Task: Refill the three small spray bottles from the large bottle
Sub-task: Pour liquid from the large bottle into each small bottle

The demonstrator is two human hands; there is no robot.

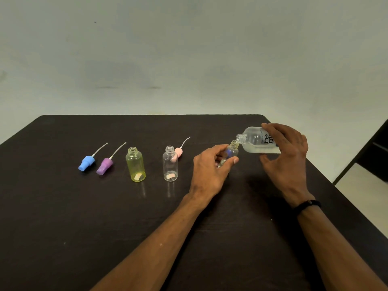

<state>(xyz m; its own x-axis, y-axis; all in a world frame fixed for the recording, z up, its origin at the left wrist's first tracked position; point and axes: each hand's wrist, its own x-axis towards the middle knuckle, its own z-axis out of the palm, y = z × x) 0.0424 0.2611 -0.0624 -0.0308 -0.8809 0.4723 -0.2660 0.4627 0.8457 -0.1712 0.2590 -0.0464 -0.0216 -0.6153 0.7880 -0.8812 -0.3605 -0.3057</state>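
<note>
While the left hand [212,164] clasps a small spray bottle [232,151] in its grip, the right hand [287,152] grasps the tilted large bottle [255,141], mouth touching that bottle's neck.

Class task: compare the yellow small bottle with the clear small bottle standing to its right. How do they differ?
The yellow bottle is tinted and looks wider; the clear bottle is colourless and slimmer. The pink spray cap lies right behind the clear one; none touches the yellow. Both stand upright, uncapped, apparently unfilled.
</note>
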